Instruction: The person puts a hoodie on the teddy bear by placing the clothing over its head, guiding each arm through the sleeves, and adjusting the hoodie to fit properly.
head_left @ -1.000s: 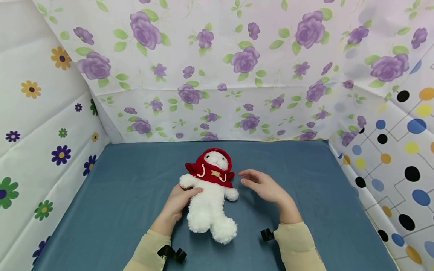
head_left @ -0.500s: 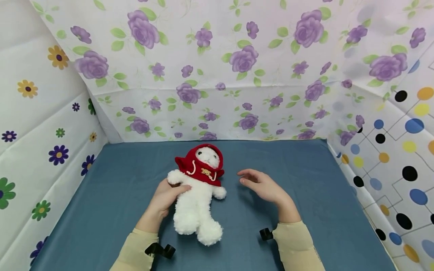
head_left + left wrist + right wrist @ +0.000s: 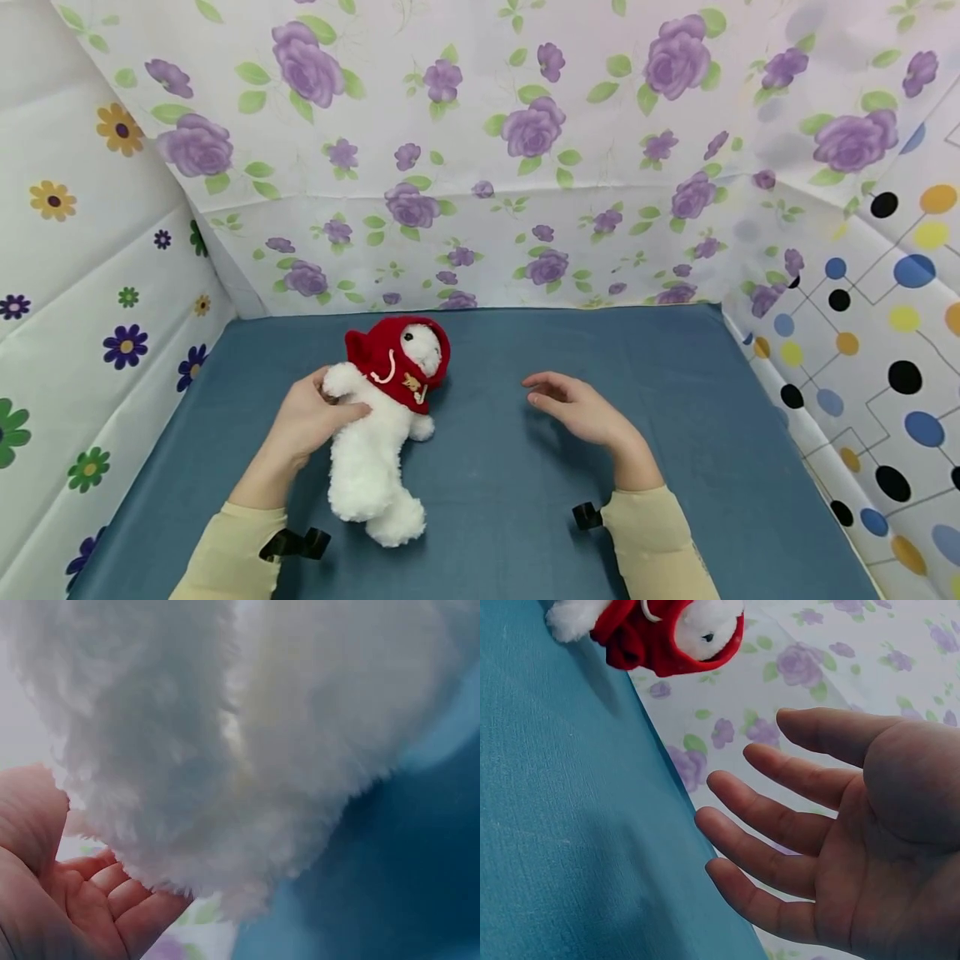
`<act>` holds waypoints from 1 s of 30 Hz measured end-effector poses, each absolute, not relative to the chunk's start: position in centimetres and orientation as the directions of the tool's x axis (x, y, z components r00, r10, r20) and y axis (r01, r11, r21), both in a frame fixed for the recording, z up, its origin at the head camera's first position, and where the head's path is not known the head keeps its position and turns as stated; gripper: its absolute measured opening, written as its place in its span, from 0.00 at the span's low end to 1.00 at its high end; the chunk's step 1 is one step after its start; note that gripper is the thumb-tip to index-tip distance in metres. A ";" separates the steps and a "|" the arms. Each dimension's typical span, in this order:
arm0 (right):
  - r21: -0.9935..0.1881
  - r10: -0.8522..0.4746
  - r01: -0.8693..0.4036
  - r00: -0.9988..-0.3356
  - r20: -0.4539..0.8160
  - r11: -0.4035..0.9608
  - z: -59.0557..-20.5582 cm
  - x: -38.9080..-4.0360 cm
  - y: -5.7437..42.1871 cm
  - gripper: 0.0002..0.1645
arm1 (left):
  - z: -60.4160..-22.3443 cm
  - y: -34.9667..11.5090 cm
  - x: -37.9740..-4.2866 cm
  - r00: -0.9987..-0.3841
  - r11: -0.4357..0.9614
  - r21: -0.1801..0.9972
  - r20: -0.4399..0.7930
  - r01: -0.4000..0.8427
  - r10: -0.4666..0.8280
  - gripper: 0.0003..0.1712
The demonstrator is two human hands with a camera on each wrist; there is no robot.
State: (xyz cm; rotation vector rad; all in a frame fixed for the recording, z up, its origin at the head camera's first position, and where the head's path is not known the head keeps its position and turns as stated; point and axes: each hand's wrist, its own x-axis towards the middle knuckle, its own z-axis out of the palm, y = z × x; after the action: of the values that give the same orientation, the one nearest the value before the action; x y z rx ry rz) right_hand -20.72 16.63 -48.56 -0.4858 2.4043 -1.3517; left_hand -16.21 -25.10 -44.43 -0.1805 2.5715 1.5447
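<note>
A white fluffy stuffed toy point(image 3: 371, 450) in a red hooded top point(image 3: 390, 358) is in the left half of the head view, leaning with its head to the upper right. My left hand point(image 3: 307, 417) grips its side under one arm, thumb across the front and the other fingers behind it. White fur point(image 3: 225, 750) fills much of the left wrist view and partly hides that hand. My right hand point(image 3: 581, 408) holds nothing, apart from the toy to its right. In the right wrist view its fingers point(image 3: 765, 817) are spread and slightly bent.
A blue-grey cloth covers the table point(image 3: 495, 500). Behind it hangs a white sheet with purple roses point(image 3: 480, 200). Patterned sheets with flowers point(image 3: 82, 358) and with coloured dots point(image 3: 885, 350) stand along the left and right sides. Each sleeve carries a black wrist mount.
My left hand has moved left with the stuffed toy, whose face has turned further to the right. The right hand stays almost in place.
</note>
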 end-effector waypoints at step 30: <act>-0.861 -0.387 -0.092 -0.914 -0.126 0.500 -48.1 -20.7 17.2 0.30 | -44.7 -15.5 -16.6 -0.937 0.260 0.913 0.252 0.313 0.243 0.30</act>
State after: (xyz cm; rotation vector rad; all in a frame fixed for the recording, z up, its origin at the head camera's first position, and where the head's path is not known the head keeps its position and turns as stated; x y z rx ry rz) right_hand -20.67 17.22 -48.11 -0.4028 2.4446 -1.3758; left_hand -16.65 -15.51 -44.67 0.5615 2.5408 1.8662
